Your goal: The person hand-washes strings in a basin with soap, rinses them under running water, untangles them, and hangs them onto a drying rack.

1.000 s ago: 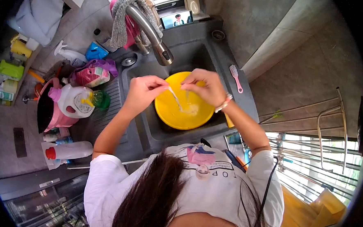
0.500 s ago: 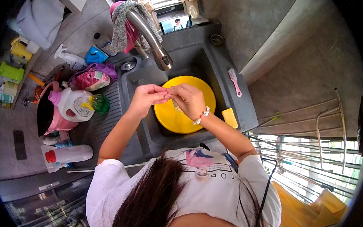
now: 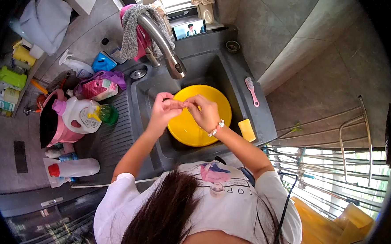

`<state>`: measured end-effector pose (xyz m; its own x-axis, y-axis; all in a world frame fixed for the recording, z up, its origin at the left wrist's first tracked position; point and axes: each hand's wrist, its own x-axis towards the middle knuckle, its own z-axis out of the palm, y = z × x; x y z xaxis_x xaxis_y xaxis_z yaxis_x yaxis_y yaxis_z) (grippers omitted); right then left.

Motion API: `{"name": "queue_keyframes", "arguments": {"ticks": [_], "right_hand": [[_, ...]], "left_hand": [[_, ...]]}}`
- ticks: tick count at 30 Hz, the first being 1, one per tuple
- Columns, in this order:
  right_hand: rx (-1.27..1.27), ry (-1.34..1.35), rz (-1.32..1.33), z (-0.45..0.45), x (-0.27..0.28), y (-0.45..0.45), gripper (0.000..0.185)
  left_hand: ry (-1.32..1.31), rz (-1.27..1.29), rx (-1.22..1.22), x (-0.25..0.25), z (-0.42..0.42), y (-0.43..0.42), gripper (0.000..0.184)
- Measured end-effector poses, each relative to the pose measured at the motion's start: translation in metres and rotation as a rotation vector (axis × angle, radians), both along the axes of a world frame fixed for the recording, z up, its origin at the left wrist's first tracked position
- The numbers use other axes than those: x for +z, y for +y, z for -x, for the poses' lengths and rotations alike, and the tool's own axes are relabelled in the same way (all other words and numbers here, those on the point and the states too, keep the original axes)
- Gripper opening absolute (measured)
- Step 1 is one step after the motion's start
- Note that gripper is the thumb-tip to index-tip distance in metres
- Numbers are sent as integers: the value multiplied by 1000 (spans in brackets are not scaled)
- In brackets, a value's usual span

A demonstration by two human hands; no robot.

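Observation:
Both hands hover over a round yellow basin (image 3: 199, 137) that sits in the dark grey sink (image 3: 139, 92). My left hand (image 3: 166, 111) has its thumb and fingertips pinched together near the basin's left side. Opposite it, my right hand (image 3: 205, 114), with a beaded band (image 3: 217, 128) at the wrist, is pinched too, its fingertips meeting the left ones. Whatever lies between the fingertips, if anything, is too small to make out. Above the basin's far edge hangs the faucet head (image 3: 176, 69).
A pink brush (image 3: 252, 92) and a yellow bar (image 3: 247, 130) lie on the right rim. Left of the sink stand a detergent jug (image 3: 83, 116), a green bottle (image 3: 108, 114) and a red-capped white bottle (image 3: 76, 167). A phone (image 3: 189, 30) leans behind the faucet; a grey cloth (image 3: 130, 34) drapes over it.
My left hand has shifted slightly right and down, its fingers more raised. The right hand stays close to where it was, fingertips still together with the left. The view has tilted slightly.

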<state>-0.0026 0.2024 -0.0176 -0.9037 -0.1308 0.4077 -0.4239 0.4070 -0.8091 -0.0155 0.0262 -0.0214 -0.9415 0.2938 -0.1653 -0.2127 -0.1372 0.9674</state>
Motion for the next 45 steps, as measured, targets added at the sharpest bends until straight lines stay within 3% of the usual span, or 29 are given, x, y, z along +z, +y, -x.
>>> {"name": "queue_keyframes", "arguments": {"ticks": [2, 4, 5, 6, 7, 8, 12, 14, 16, 18, 20, 24, 26, 30, 34, 36, 42, 45], "right_hand": [[-39, -8, 96, 3, 15, -2, 7], [-14, 11, 168, 8, 32, -5, 7], [9, 27, 240, 9, 40, -5, 8], [8, 25, 241, 11, 47, -4, 8], [79, -41, 404, 15, 55, -3, 7], [150, -107, 568, 18, 63, -1, 7], [64, 43, 786, 40, 84, 38, 8], [-6, 60, 814, 45, 97, 65, 9], [-66, 48, 796, 52, 96, 84, 12], [-137, 65, 823, 55, 98, 102, 12], [-216, 126, 866, 59, 109, 122, 13], [-318, 219, 826, 70, 122, 163, 16], [-330, 213, 803, 72, 124, 173, 16], [-398, 218, 663, 74, 115, 188, 18], [-403, 170, 602, 76, 99, 192, 18], [-463, 166, 409, 73, 89, 188, 17], [-282, 146, 68, 50, 46, 133, 11], [-72, 170, -144, 31, 22, 93, 9]], "left_hand": [[369, 65, 80, -19, -4, 17, 58], [486, -1, 73, -34, -2, 39, 38], [484, 1, 72, -47, -4, 41, 38], [284, -38, -62, -63, -5, 41, 25], [84, -78, -193, -70, -6, 42, 17], [84, -78, -195, -76, -7, 42, 17], [-84, -131, -283, -96, -7, 26, 22], [-138, -108, -340, -101, -8, 14, 22], [-172, -198, -217, -93, -12, 8, 19], [-161, -326, -327, -84, -3, -6, 19], [-122, -25, -390, -88, 3, -15, 19], [-284, 117, -374, -108, 3, -35, 26], [-266, -14, -246, -125, -2, -40, 27], [-283, -104, -273, -120, -4, -42, 30], [-487, -177, -224, -108, 1, -40, 34], [-594, -184, -229, -100, 3, -40, 34], [-776, -419, -305, -99, 4, -30, 31], [-902, -556, -374, -92, -2, -9, 29]]}}
